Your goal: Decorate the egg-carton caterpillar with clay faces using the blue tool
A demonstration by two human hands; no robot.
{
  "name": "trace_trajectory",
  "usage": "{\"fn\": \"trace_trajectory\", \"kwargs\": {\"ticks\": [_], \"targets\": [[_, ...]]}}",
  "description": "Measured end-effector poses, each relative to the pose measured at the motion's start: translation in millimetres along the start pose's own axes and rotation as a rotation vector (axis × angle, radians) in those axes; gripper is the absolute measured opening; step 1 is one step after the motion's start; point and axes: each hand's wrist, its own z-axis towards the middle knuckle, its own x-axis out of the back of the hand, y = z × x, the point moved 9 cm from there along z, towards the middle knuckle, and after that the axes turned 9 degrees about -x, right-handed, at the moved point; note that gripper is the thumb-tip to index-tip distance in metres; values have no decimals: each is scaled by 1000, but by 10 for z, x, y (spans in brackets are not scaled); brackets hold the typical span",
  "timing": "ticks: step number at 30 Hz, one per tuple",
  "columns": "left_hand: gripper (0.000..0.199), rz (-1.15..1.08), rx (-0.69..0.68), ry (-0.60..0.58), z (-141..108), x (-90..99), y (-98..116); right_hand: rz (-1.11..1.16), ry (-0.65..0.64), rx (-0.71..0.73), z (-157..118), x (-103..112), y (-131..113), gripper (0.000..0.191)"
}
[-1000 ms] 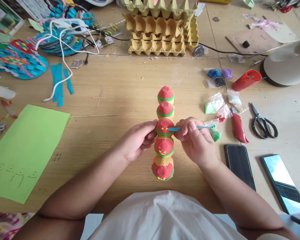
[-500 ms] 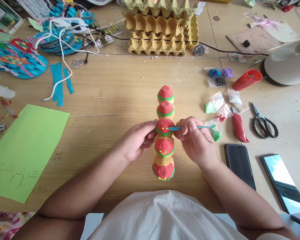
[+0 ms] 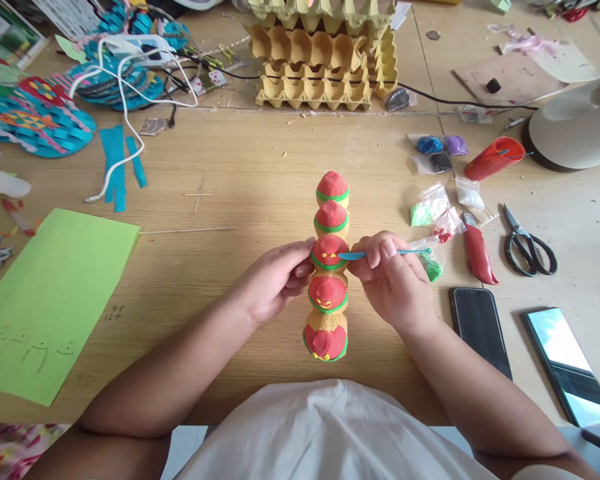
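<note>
A strip of egg carton [image 3: 329, 321] with several domes runs away from me, its domes covered in red clay with green bands. Small yellow clay bits [image 3: 329, 255] mark the middle dome, and yellow bits also show on the two nearer domes. My left hand [image 3: 283, 277] grips the strip at the left of the middle dome, thumb on its side and fingers curled beneath. In my right hand [image 3: 395, 280] a thin blue clay modelling tool [image 3: 353, 256] is pinched, its flat blade tip at the right side of the middle dome, beside the yellow bits.
Bagged clay [image 3: 430, 203], a red utility knife [image 3: 479, 253], scissors [image 3: 529, 247] and two phones [image 3: 480, 327] lie at right, near a red cup [image 3: 495, 160]. Green paper [image 3: 60, 293] and a wooden stick [image 3: 187, 231] lie left. Egg cartons [image 3: 313, 90] are stacked behind.
The tool's blade has drawn slightly right from the yellow bits on the middle dome. The carton strip has tilted very slightly, while my left hand keeps its hold.
</note>
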Motion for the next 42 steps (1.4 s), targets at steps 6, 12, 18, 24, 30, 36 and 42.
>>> {"fn": "trace_trajectory", "kwargs": {"ticks": [6,12,18,24,30,36,42], "targets": [[52,-36,1,17,2,22,-9,-283,54,194,-94,40,-241,28],[49,-71,4,39,18,38,-20,-904,26,470,-201,-186,-499,14],[46,-52,-16,26,15,18,-8,-986,41,489,-195,-230,-446,15],[47,-29,-33,35,7,17,-9,-1039,65,533,-231,-244,-465,19],[50,-5,-47,24,3,-7,8,-1040,61,544,-245,-265,-474,19],[49,13,-55,31,4,4,4,-1055,63,554,-249,-274,-474,17],[49,7,-68,44,9,18,4,-1071,76,559,-255,-287,-475,17]]}}
